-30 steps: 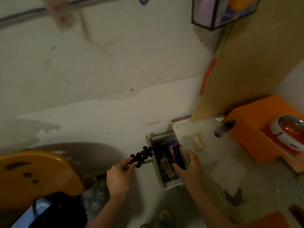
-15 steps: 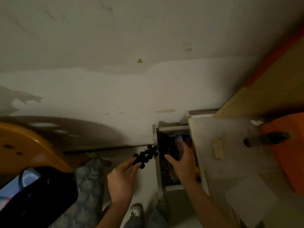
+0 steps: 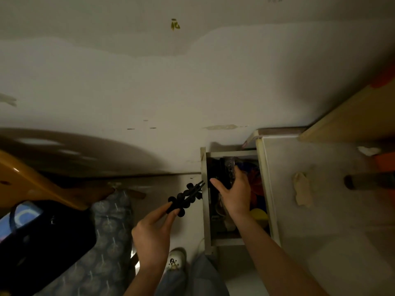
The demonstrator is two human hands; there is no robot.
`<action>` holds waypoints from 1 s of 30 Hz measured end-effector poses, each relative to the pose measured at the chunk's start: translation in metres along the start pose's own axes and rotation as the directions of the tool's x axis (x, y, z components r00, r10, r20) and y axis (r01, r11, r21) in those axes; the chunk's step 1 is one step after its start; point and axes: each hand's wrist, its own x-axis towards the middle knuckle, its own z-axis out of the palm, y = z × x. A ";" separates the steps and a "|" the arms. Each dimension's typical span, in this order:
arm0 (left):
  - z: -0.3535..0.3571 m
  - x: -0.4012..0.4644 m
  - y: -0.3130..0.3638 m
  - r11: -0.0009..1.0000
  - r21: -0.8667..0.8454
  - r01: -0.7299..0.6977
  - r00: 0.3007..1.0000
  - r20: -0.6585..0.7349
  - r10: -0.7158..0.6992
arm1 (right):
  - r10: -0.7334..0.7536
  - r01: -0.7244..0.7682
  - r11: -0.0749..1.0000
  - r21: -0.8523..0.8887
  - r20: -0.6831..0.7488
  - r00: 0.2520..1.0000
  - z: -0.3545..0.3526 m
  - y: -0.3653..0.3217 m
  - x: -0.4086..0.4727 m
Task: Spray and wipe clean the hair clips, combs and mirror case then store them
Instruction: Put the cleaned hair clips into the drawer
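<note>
left fingers (image 3: 168, 212) pinch hair clip (image 3: 186, 197) | right fingers (image 3: 215, 183) grip clear case (image 3: 229, 171) | open drawer (image 3: 205, 210)

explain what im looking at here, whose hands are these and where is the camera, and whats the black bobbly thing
There is no machine here: these are a person's two bare hands, filmed by one wide-angle camera worn on their head, looking forward and down. That is why the arms come in from the bottom edge and the walls look bent.

The left hand pinches a black hair clip with rounded, flower-like lobes, its tip pointing toward an open drawer in a pale cabinet. The right hand reaches into that drawer and grips a clear container; what it holds is too dark to tell. Other coloured items lie in the drawer.

On the cabinet top lie a dark cylinder on its side and a crumpled beige scrap. Below, you see the person's shoe on the floor.
</note>
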 end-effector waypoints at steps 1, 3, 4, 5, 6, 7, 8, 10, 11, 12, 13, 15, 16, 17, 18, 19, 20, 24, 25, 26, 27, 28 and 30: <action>0.001 0.000 -0.002 1.000 0.005 -0.002 1.000 -0.002 0.002 | -0.001 0.001 1.000 -0.007 0.011 1.000 0.001 0.001 0.001; 0.002 0.000 -0.003 1.000 0.006 0.001 1.000 -0.003 -0.001 | 0.002 -0.002 1.000 -0.014 0.031 1.000 0.004 0.004 0.001; 0.003 0.000 -0.003 1.000 0.001 0.005 1.000 -0.001 -0.005 | 0.003 -0.003 1.000 -0.008 0.037 0.999 0.004 0.006 0.001; 0.003 -0.001 -0.004 1.000 -0.005 0.007 1.000 0.002 -0.007 | 0.003 -0.003 1.000 0.003 0.039 0.999 0.005 0.008 0.000; 0.003 -0.002 -0.004 1.000 -0.008 0.009 1.000 0.004 -0.009 | 0.002 -0.003 1.000 0.021 0.039 0.999 0.006 0.009 0.000; 0.004 -0.002 -0.005 1.000 -0.006 0.009 1.000 0.005 -0.009 | 0.003 -0.005 0.999 0.045 0.037 0.999 0.006 0.011 0.000; 0.004 -0.003 -0.006 1.000 -0.001 0.009 1.000 0.005 -0.009 | 0.008 -0.010 0.997 0.070 0.036 0.999 0.006 0.012 0.000; 0.006 -0.004 -0.008 1.000 0.002 0.013 1.000 0.004 -0.013 | 0.022 -0.027 0.994 0.108 0.043 0.999 0.005 0.014 0.000; 0.007 -0.005 -0.008 1.000 0.000 0.014 1.000 0.005 -0.014 | 0.027 -0.033 0.992 0.119 0.050 0.998 0.005 0.015 0.000; 0.008 -0.005 -0.009 1.000 -0.004 0.015 1.000 0.007 -0.015 | 0.027 -0.034 0.992 0.125 0.057 0.998 0.005 0.017 0.000; 0.008 -0.006 -0.009 1.000 -0.008 0.015 1.000 0.011 -0.015 | 0.024 -0.032 0.991 0.130 0.061 0.998 0.005 0.018 0.000; 0.010 -0.007 -0.009 1.000 -0.006 0.008 1.000 0.019 -0.007 | 0.016 -0.024 0.989 0.146 0.054 0.998 0.005 0.019 0.001; 0.010 -0.008 -0.009 1.000 -0.006 0.005 1.000 0.023 -0.005 | 0.012 -0.018 0.989 0.150 0.044 0.999 0.006 0.019 0.001; 0.011 -0.008 -0.009 1.000 -0.006 0.005 1.000 0.027 -0.005 | 0.009 -0.014 0.989 0.148 0.033 0.999 0.007 0.019 0.002; 0.012 -0.009 -0.008 1.000 -0.002 0.007 1.000 0.031 -0.007 | 0.009 -0.013 0.989 0.146 0.022 1.000 0.008 0.019 0.003; 0.012 -0.009 -0.008 1.000 0.003 0.007 0.999 0.034 -0.007 | 0.012 -0.013 0.989 0.147 0.011 1.000 0.010 0.018 0.004; 0.013 -0.009 -0.007 1.000 0.006 0.008 0.999 0.036 -0.008 | 0.012 -0.012 0.989 0.148 0.001 1.000 0.011 0.017 0.006; 0.015 -0.010 -0.005 1.000 -0.010 0.001 0.999 0.037 -0.001 | 0.011 -0.005 0.993 0.118 -0.046 0.999 0.016 0.016 0.013; 0.015 -0.010 -0.005 1.000 -0.010 -0.007 0.999 0.036 0.007 | 0.015 -0.009 0.994 0.111 -0.060 0.998 0.017 0.016 0.014; 0.015 -0.010 -0.004 1.000 -0.010 -0.013 0.999 0.033 0.013 | 0.019 -0.012 0.994 0.107 -0.072 0.997 0.018 0.016 0.015; 0.016 -0.010 -0.004 1.000 -0.010 -0.015 0.999 0.030 0.015 | 0.023 -0.014 0.994 0.108 -0.079 0.997 0.019 0.016 0.016; 0.016 -0.010 -0.004 1.000 -0.010 -0.016 0.999 0.029 0.016 | 0.024 -0.015 0.994 0.110 -0.083 0.996 0.020 0.016 0.016; 0.016 -0.010 -0.003 1.000 -0.012 -0.017 0.999 0.031 0.017 | 0.013 -0.004 0.994 0.106 -0.082 0.997 0.020 0.017 0.016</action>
